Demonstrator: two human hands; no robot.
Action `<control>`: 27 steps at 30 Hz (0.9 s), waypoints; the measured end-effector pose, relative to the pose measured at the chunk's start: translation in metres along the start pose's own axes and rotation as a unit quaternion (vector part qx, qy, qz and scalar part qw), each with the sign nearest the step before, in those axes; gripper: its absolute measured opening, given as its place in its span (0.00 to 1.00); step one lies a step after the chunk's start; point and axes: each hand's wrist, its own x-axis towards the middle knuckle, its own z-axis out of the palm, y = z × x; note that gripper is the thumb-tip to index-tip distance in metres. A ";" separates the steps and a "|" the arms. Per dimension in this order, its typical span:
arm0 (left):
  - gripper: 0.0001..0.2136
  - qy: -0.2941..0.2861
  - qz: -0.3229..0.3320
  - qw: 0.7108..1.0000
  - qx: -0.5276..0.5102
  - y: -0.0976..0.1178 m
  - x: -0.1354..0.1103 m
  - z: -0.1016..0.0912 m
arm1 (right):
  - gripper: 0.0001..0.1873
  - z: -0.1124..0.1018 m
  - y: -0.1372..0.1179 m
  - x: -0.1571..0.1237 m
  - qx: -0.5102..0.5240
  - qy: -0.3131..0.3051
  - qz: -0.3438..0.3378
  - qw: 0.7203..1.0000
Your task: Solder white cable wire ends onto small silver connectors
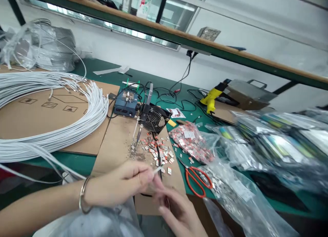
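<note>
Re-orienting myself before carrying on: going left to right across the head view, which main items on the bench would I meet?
Coil of white cables → blue soldering station → black fan → orange-handled scissors → blurred plastic-wrapped packages.

I have the bare left hand [119, 184] pinching at the fingertips [148, 176], forearm [43, 209] slanting inward; the bare right hand [178, 204] curls loosely just beside it.

A green bench [102, 63] carries a cardboard sheet [25, 117] under a coil of white cable [98, 109], and a second cardboard piece [109, 162] beside it. Orange-handled scissors [188, 177], a bag of small parts [189, 136] and a paper strip [110, 71] lie on the green top.
</note>
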 end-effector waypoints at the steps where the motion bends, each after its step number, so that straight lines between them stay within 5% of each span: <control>1: 0.17 0.013 -0.021 0.999 0.020 -0.013 -0.001 0.005 | 0.14 0.008 -0.002 0.006 0.038 0.011 -0.012 0.999; 4: 0.19 0.026 -0.087 0.994 0.057 -0.039 -0.013 0.007 | 0.11 0.025 -0.007 0.021 0.142 0.075 -0.040 0.986; 10: 0.20 0.037 -0.134 0.977 0.162 -0.055 -0.034 0.005 | 0.06 0.042 -0.012 0.033 0.173 0.081 0.017 0.981; 15: 0.14 0.106 -0.075 0.942 0.311 -0.068 -0.037 0.009 | 0.06 0.043 -0.014 0.035 0.139 0.089 0.038 0.986; 22: 0.13 0.086 -0.044 0.926 0.365 -0.070 -0.033 0.008 | 0.06 0.040 -0.014 0.029 0.111 0.080 0.031 0.990; 27: 0.14 0.109 -0.054 0.944 0.308 -0.071 -0.033 0.013 | 0.13 0.043 -0.007 0.037 0.278 0.085 0.046 0.956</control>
